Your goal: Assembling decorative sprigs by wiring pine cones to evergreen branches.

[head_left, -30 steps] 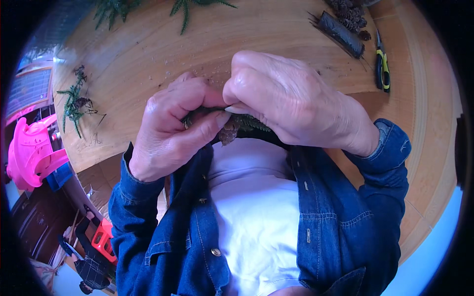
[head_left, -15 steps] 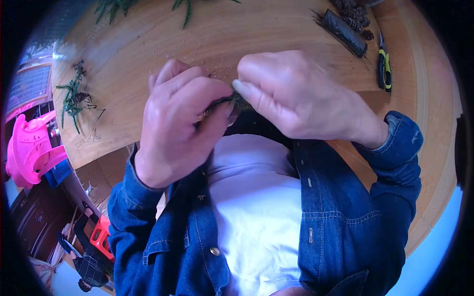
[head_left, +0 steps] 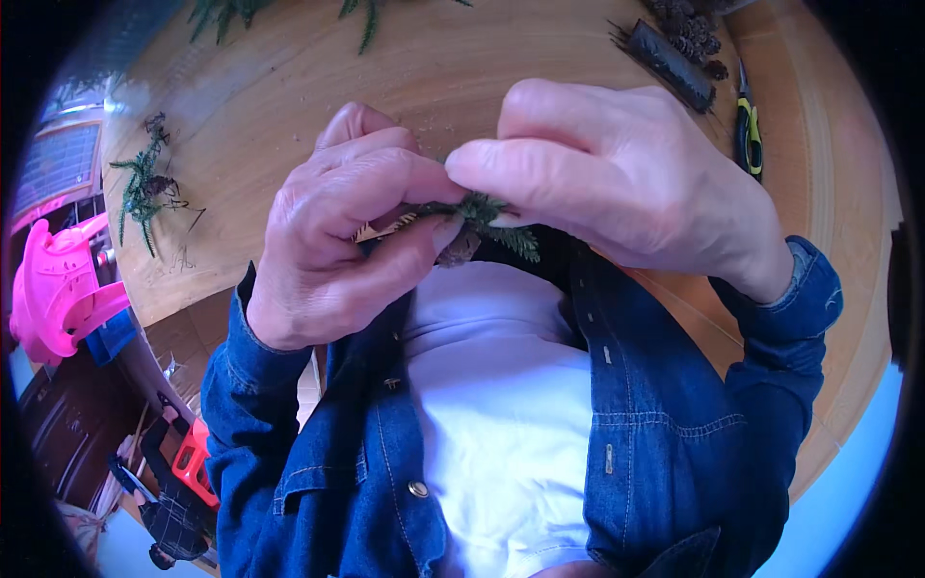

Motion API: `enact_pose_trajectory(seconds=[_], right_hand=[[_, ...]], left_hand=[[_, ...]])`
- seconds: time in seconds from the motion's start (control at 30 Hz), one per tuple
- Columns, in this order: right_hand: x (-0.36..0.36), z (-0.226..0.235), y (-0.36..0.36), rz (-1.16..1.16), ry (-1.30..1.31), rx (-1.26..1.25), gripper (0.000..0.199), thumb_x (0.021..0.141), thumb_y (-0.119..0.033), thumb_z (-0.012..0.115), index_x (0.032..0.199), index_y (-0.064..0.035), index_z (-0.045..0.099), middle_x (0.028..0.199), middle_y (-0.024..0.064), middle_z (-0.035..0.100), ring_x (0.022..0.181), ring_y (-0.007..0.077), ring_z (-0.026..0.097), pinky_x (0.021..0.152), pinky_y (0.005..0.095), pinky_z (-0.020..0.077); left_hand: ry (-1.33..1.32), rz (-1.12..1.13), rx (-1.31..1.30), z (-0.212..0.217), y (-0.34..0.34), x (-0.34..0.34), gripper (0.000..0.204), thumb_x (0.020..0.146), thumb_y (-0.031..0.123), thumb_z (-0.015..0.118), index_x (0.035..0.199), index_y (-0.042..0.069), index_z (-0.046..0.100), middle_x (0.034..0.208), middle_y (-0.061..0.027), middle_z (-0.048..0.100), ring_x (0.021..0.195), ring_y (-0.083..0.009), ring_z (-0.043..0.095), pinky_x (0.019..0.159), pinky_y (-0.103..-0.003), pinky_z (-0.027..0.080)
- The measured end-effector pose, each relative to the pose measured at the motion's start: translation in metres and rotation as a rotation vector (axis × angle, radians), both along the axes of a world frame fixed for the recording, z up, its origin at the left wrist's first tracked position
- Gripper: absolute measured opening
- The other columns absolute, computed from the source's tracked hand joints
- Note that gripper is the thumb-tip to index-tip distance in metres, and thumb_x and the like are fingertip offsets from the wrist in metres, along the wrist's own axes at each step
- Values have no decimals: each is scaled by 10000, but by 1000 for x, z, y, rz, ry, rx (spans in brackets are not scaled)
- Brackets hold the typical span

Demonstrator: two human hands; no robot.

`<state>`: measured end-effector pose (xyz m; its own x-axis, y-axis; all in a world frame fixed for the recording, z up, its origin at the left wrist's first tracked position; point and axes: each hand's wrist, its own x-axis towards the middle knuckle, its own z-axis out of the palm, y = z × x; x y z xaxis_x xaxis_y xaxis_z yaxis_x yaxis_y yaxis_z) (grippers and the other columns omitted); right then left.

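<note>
Together, both hands (head_left: 482, 212) pinch a feathery green sprig (head_left: 487, 214).

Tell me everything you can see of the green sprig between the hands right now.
The sprig is a small evergreen cutting with flat, dark green needles, looking fresh. It lies roughly level, held up close above the round wooden table. The left hand pinches one end, the right hand the other. Fingers hide most of it; a brownish bit shows just beneath.
</note>
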<state>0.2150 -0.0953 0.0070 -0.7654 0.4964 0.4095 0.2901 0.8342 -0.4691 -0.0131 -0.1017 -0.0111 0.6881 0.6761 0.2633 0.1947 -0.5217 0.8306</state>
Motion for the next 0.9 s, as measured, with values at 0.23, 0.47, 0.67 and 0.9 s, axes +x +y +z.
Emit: enact_pose_trajectory(seconds=[0.23, 0.47, 0.67, 0.9], right_hand=[[-1, -7, -6, 54, -77, 40, 145, 791, -95, 645, 823, -15, 529, 739, 76, 504, 567, 220, 499, 503, 315, 400], [0, -11, -16, -101, 146, -963, 159, 806, -108, 653, 818, -11, 528, 721, 70, 498, 560, 207, 496, 499, 302, 392], [3, -18, -5, -19, 130, 91, 147, 780, -104, 655, 796, -6, 546, 722, 64, 499, 529, 191, 487, 451, 295, 385], [3, -13, -11, 83, 50, 120, 141, 724, -48, 668, 731, -24, 529, 692, 68, 482, 512, 195, 494, 417, 316, 388]], left_hand=[[65, 49, 162, -1, -5, 6, 188, 635, -14, 645, 818, -9, 604, 678, -69, 478, 694, -222, 432, 634, -336, 352], [167, 180, 359, -1, -12, 3, 174, 644, -18, 643, 812, -4, 605, 694, -71, 514, 703, -230, 454, 642, -342, 362], [-88, 44, -208, -8, -3, -1, 163, 639, 11, 650, 798, 29, 617, 660, -50, 521, 663, -233, 468, 655, -343, 359], [-14, -126, -123, -6, 4, 4, 168, 660, 11, 645, 827, 20, 633, 667, -53, 535, 665, -238, 471, 673, -344, 360]])
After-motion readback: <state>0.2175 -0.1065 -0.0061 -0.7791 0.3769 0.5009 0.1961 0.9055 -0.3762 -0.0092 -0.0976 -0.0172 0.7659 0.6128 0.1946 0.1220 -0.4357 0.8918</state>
